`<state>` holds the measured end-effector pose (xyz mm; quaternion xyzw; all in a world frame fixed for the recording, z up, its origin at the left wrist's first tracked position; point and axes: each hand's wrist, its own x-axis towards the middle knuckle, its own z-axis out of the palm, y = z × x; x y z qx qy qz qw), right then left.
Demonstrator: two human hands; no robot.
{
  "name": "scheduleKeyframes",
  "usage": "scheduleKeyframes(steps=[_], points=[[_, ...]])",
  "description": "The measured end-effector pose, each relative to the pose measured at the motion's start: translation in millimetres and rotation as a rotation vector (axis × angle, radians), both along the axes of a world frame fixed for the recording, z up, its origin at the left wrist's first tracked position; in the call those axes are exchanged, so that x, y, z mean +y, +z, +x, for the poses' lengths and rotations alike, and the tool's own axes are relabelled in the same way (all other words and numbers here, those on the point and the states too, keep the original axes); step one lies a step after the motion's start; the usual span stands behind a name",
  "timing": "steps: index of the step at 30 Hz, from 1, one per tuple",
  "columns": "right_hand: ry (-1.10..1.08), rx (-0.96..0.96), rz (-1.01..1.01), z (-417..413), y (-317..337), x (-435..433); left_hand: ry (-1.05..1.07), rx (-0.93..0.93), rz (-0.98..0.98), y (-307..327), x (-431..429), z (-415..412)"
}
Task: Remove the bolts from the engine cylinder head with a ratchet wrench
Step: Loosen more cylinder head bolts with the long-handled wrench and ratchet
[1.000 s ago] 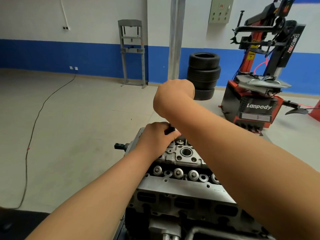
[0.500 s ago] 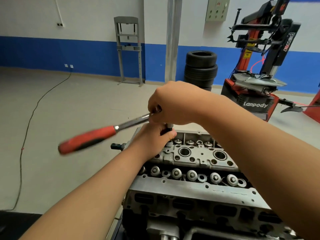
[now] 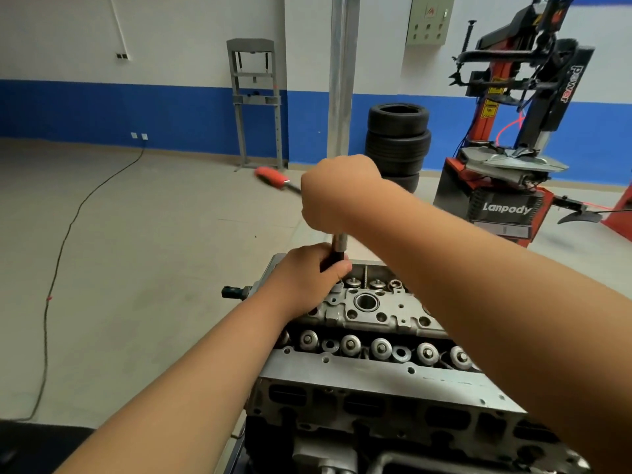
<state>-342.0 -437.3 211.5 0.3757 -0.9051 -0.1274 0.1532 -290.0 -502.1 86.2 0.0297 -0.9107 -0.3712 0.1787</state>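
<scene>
The right grip (image 3: pixel 342 195) closes in a fist over the head of a red-handled ratchet wrench (image 3: pixel 272 176), while the left grip (image 3: pixel 304 277) curls round its upright socket shaft (image 3: pixel 339 243), planted at the far left corner of the engine cylinder head (image 3: pixel 372 374), tyres (image 3: pixel 396 142) stacked beyond.

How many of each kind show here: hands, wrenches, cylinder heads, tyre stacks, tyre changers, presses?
hands: 2 (left hand, right hand, both gripping the wrench)
wrench: 1
cylinder head: 1
tyre stack: 1
tyre changer: 1
press: 1
total: 7
</scene>
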Motion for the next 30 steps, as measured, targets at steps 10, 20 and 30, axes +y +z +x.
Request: scheduleKeyframes(steps=[10, 20, 30], points=[[0.44, -0.203, 0.144, 22.6, 16.9, 35.2, -0.033, 0.016, 0.018, -6.5, -3.7, -0.2], [-0.227, -0.089, 0.044, -1.8, 3.9, -16.9, 0.123, 0.123, -0.056, -2.1, 5.6, -3.1], [0.414, -0.234, 0.082, 9.9, 11.3, 21.9, -0.012, -0.073, 0.079, -0.8, -6.1, -1.6]])
